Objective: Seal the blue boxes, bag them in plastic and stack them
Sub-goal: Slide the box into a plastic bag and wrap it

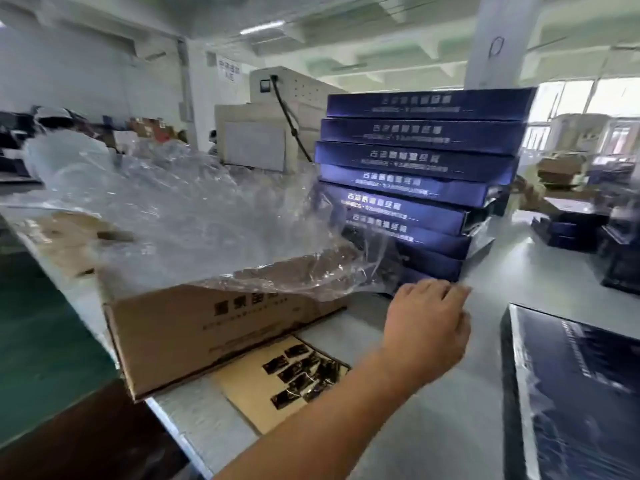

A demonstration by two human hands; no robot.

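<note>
On the grey table (pixel 450 427) our left hand (pixel 427 320) pinches a plastic bag (pixel 207 216) beside the leaning blue boxes (pixel 415 157); a snagging tug may topple them.

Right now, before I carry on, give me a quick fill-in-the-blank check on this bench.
1. The one hand in view is the person's ___ one.
2. Its fingers grip the crumpled clear plastic film, which spills from the open brown ___ carton.
3. The stack of dark blue flat boxes stands on the carton's ___ side.

Missing words: left; cardboard; right.
</note>
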